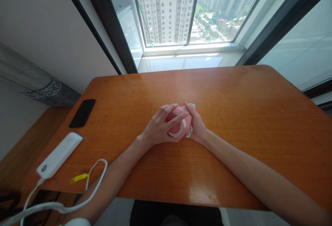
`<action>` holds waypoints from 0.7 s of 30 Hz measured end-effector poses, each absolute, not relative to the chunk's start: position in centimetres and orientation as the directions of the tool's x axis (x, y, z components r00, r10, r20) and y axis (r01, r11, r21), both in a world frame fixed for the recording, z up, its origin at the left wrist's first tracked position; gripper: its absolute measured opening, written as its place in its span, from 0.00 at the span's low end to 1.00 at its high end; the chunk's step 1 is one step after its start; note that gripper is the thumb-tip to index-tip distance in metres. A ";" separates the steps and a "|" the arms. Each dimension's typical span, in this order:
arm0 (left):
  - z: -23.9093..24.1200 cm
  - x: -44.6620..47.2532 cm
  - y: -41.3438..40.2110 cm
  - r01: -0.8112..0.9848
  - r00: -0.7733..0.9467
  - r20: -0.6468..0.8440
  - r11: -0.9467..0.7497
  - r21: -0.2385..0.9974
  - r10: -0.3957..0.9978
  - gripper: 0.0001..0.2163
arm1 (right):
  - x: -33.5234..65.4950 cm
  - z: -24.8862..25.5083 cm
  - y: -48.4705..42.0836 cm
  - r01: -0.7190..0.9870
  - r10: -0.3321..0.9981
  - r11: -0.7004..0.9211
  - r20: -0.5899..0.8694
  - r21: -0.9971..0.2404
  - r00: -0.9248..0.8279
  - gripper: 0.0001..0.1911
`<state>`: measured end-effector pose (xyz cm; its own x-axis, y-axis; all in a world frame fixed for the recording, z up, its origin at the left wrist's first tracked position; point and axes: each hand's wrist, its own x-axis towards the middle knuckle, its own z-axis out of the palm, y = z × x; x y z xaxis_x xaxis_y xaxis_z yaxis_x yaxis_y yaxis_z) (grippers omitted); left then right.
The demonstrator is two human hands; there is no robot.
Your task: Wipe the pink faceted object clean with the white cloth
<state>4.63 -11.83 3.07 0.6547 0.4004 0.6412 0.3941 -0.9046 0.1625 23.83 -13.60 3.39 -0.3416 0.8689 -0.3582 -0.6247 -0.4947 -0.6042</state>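
A pink rounded object [177, 125] with a pale grey band is held above the middle of the wooden table; its exact kind I cannot make out. My left hand [164, 124] wraps round it from the left, fingers spread over its top and front. On its right side my right hand [197, 125] presses a crumpled white cloth or tissue [189, 133] against it. Parts of the white piece stick out above and below the right fingers. Much of the pink object is hidden by both hands.
On the table [233, 115] at the left lie a black phone [82, 113] and a white power bank [60, 155]. A white cable [100, 181] with a yellow tag [79, 178] loops by my left forearm. A window [186, 11] stands beyond the far edge.
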 end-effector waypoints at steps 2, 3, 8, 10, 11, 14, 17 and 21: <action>3.2 4.0 -11.1 0.342 0.720 0.627 -0.938 0.053 0.298 0.38 | 24.0 3.4 -13.6 -0.610 0.853 -0.522 -0.352 -0.597 -0.385 0.26; 3.1 3.8 -10.8 0.328 0.736 0.619 -0.944 0.027 0.273 0.37 | 24.0 3.4 -13.6 -0.605 0.850 -0.526 -0.350 -0.597 -0.394 0.25; 2.1 3.9 -10.7 0.327 0.646 0.677 -0.929 0.173 0.353 0.44 | 23.6 3.2 -13.5 -0.583 0.872 -0.488 -0.328 -0.650 -0.364 0.31; 1.6 4.2 -10.8 0.330 0.578 0.681 -0.892 0.308 0.449 0.48 | 23.3 3.0 -13.5 -0.564 0.892 -0.447 -0.299 -0.694 -0.339 0.34; 1.5 4.3 -10.8 0.321 0.554 0.675 -0.873 0.366 0.487 0.50 | 23.2 3.0 -13.5 -0.557 0.904 -0.421 -0.283 -0.716 -0.319 0.35; 1.2 4.3 -10.6 0.246 0.506 0.676 -0.841 0.482 0.536 0.52 | 22.9 2.8 -13.8 -0.561 0.953 -0.302 -0.227 -0.771 -0.201 0.33; 1.1 4.0 -10.3 0.184 0.471 0.665 -0.802 0.568 0.579 0.52 | 22.9 2.5 -14.3 -0.567 0.980 -0.197 -0.175 -0.800 -0.094 0.28; 0.9 3.4 -10.1 0.197 0.452 0.486 -0.616 0.763 0.748 0.47 | 23.2 1.7 -14.8 -0.510 0.994 -0.107 -0.090 -0.854 -0.057 0.25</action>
<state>3.40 -10.14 0.89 0.4524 0.7475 0.4863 0.1970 -0.6156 0.7630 23.25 -14.83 1.67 -0.0570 0.9943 -0.0901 -0.5096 -0.1066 -0.8538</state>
